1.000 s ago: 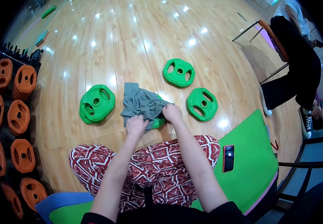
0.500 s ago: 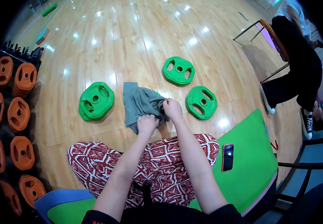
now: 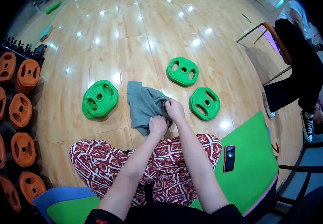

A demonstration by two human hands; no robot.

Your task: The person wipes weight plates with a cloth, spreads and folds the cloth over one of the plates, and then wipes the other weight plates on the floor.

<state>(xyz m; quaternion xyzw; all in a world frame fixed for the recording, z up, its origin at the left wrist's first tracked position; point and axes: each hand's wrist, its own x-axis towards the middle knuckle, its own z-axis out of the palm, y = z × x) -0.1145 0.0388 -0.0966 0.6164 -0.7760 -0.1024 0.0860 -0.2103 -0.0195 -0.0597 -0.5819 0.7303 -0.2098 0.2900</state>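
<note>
A grey cloth [image 3: 142,104] lies bunched on the wooden floor in front of my crossed legs. It covers something, and a sliver of green shows at its upper right edge. My left hand [image 3: 158,125] is closed on the lower part of the cloth, fingers curled into it. Just to its right, my right hand [image 3: 175,110] pinches the cloth's right edge. One green weight plate [image 3: 100,98] lies left of the cloth. Two more, an upper plate [image 3: 182,71] and a lower plate [image 3: 204,103], lie to the right.
Orange weight plates [image 3: 23,149] fill a rack on the left. Beneath me is a green mat [image 3: 249,149] with a phone [image 3: 229,158] on it. At the upper right, a person in black trousers [image 3: 299,63] sits on a chair [image 3: 277,41].
My left hand has slid right across the cloth, closer to my right hand. My right hand keeps its pinch. The whole view has shifted slightly.
</note>
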